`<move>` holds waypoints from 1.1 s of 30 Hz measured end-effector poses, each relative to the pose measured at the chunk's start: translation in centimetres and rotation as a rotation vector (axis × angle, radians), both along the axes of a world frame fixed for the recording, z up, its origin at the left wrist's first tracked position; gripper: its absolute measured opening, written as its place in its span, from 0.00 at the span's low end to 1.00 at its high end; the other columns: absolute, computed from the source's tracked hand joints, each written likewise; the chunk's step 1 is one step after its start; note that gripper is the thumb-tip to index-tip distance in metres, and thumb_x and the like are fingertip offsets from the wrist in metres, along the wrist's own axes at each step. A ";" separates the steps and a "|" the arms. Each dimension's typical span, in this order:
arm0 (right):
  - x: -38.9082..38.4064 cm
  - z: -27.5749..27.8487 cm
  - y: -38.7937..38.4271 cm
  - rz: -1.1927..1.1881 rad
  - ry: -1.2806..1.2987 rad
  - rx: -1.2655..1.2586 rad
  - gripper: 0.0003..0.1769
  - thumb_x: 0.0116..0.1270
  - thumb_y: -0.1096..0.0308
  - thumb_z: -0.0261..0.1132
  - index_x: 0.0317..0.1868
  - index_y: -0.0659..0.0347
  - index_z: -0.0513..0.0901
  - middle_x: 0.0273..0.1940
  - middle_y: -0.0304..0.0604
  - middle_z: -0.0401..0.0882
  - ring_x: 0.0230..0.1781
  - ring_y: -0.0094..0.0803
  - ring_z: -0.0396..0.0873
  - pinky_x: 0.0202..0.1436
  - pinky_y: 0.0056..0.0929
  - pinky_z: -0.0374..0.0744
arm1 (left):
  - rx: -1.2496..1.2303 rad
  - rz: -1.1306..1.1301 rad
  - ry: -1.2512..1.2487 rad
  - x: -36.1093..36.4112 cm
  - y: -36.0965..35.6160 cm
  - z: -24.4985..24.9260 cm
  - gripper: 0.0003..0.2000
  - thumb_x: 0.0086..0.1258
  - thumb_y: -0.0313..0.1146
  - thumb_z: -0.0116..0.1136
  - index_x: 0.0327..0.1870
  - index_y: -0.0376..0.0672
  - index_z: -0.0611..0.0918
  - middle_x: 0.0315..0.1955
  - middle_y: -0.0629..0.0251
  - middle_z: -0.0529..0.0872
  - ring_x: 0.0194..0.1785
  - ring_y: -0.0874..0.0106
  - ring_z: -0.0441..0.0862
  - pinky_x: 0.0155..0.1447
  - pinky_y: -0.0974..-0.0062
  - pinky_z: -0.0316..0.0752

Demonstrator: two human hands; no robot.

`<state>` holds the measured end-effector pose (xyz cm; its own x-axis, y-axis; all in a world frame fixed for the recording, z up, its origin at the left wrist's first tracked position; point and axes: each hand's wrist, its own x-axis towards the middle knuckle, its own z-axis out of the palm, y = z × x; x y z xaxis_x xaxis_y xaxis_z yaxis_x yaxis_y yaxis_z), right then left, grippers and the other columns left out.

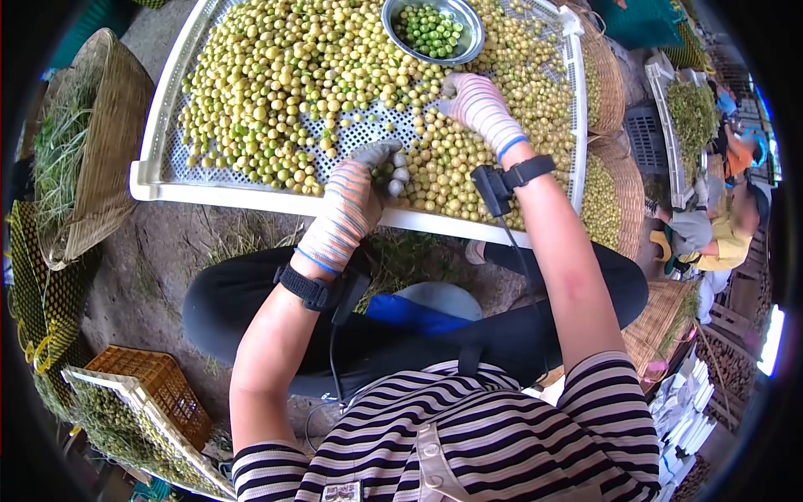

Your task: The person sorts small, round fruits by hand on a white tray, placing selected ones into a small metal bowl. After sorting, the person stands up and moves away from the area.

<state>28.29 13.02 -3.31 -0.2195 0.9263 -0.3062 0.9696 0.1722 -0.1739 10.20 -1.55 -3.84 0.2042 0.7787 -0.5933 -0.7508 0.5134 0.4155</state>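
Note:
Small round yellow-green fruits [276,71] cover much of a white mesh tray [276,197] in front of me. My left hand [355,197], in a striped glove with grey fingertips, is curled above the tray's near edge. Something dark or greenish shows inside its fingers, but I cannot make out what. Farther right, my right hand [481,109], gloved the same way, reaches down to the fruits just below a metal bowl [478,38]. Its thumb and forefinger are apart, with nothing visible between them. Greener fruits [427,30] lie in that bowl.
Wicker baskets stand on both sides, one with grass-like stalks [63,159] at left. An orange crate [171,393] and another fruit-filled tray [155,427] are at lower left. Two people [719,238] sit at far right by a tray of greenery [693,117]. Cables hang from my wrist straps.

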 end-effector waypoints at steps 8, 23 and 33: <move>3.4 1.4 -2.3 -0.398 0.933 -0.523 0.13 0.58 0.60 0.68 0.40 0.60 0.83 0.25 0.37 0.81 0.18 0.19 0.74 0.17 0.16 0.67 | -0.006 -0.015 -0.019 0.1 0.2 0.3 0.09 0.69 0.33 0.52 0.43 0.38 0.77 0.29 0.67 0.80 0.28 0.75 0.77 0.29 0.82 0.71; 1.8 3.9 -4.1 -0.047 0.265 0.118 0.12 0.58 0.61 0.63 0.41 0.54 0.84 0.35 0.48 0.83 0.36 0.45 0.81 0.42 0.37 0.79 | -0.005 -0.058 -0.069 0.1 0.0 -0.3 0.11 0.72 0.37 0.47 0.41 0.39 0.76 0.27 0.70 0.78 0.26 0.78 0.74 0.26 0.85 0.66; -2.8 -1.4 -1.1 0.359 0.346 0.353 0.16 0.58 0.69 0.62 0.49 0.57 0.79 0.43 0.52 0.78 0.44 0.51 0.76 0.52 0.39 0.75 | 0.011 -0.005 0.000 0.2 0.0 -0.1 0.12 0.71 0.37 0.47 0.44 0.39 0.78 0.28 0.72 0.78 0.26 0.79 0.72 0.27 0.85 0.65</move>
